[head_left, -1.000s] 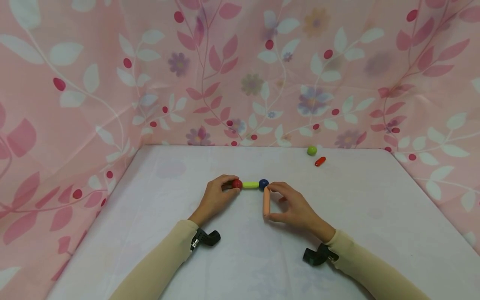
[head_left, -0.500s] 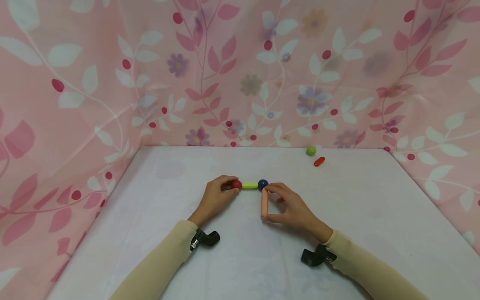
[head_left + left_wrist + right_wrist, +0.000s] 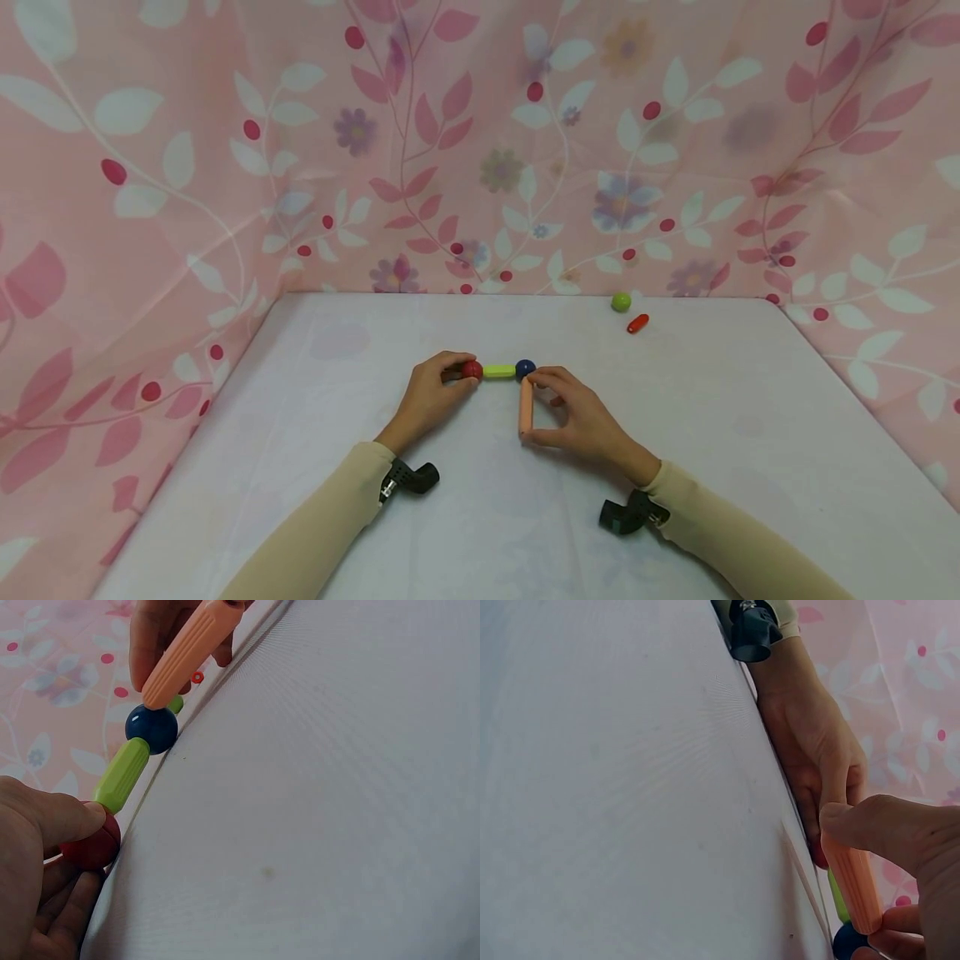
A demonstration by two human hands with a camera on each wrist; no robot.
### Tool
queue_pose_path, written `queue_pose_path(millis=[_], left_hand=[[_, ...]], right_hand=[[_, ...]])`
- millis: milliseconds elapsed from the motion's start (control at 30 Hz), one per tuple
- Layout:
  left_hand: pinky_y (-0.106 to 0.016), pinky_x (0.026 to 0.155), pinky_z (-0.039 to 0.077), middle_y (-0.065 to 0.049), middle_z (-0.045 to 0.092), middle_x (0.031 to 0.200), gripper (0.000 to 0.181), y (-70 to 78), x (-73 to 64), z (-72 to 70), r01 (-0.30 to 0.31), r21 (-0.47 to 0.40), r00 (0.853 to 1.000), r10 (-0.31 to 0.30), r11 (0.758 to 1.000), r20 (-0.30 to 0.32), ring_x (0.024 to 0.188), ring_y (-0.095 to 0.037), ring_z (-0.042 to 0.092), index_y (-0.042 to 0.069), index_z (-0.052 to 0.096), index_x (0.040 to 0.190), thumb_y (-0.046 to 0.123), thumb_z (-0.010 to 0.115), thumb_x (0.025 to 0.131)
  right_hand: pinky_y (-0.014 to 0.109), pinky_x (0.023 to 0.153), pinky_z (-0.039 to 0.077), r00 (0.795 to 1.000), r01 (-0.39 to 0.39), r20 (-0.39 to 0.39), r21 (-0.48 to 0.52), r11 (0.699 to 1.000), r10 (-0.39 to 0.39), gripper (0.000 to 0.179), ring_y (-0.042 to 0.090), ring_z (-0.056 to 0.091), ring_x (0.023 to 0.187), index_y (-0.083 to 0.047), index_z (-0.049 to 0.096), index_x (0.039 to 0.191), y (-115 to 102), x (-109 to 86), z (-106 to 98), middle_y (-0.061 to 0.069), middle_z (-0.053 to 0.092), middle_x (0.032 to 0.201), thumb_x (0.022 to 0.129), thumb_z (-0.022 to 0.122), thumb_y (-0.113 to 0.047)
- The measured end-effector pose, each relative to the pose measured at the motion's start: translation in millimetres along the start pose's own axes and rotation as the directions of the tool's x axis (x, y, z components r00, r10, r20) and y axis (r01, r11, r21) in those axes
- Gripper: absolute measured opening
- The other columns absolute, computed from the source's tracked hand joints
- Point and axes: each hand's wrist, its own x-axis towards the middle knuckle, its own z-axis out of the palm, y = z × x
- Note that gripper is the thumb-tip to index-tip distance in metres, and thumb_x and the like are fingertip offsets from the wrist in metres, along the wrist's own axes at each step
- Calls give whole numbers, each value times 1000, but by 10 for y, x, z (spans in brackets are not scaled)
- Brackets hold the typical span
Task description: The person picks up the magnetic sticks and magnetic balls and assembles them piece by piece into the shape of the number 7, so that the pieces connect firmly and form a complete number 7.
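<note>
My left hand [image 3: 435, 390] grips a red ball [image 3: 472, 370] between thumb and fingers. A yellow-green toy rod [image 3: 122, 775] runs from that ball to a dark blue ball [image 3: 152, 729], forming a straight row. On the right, my right hand [image 3: 587, 414] pinches a peach-orange ribbed rod [image 3: 527, 408] by its two ends, the thumb on the near end and fingers at the far end. That far end meets the blue ball; whether it is joined cannot be told. In the right wrist view the orange rod [image 3: 853, 886] partly hides the yellow-green one.
A light green ball [image 3: 621, 302] and a short red rod [image 3: 638, 323] lie near the back edge of the white table [image 3: 375, 533], right of centre. Behind the table hangs a pink floral cloth [image 3: 480, 150]. Dark wrist cameras sit at both cuffs.
My right hand and the near end of the orange rod have shifted slightly left. The left hand keeps its grip on the red ball. The head view has moved a little.
</note>
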Motion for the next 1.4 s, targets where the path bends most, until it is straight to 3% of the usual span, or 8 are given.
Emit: queue_pose_path(millis=[467,700,1033,1400], left_hand=[[-34,96,56,-5,68,122,36,5,0,-6,4,12,1000,-4,1000,8,108,-16,68,5,70,131,8,77,95],[-39,96,56,-8,69,123,38,25,-5,-2,-11,7,1000,11,1000,3,109,-20,69,3,70,131,7,77,94],[-37,96,56,-5,69,122,37,7,-9,9,6,12,1000,-5,1000,-6,108,-18,69,5,70,130,6,78,93],[-37,96,56,-8,69,121,37,54,-3,-6,-1,-7,1000,1,1000,2,108,-19,69,0,69,130,3,77,94]], right_hand=[[42,92,57,1000,-19,-18,25,1000,19,80,24,58,119,-5,59,143,-16,-16,16,8,54,143,76,97,-26],[42,93,57,1000,-9,-23,38,999,10,79,25,58,120,-4,59,143,12,-25,25,7,53,143,76,97,-21],[41,91,57,998,45,-42,37,998,-44,73,26,59,119,-3,60,141,34,-43,57,7,54,143,78,95,-18],[39,87,58,993,86,-81,47,995,-82,70,27,60,115,-3,60,139,40,-54,74,8,57,138,79,94,-18]])
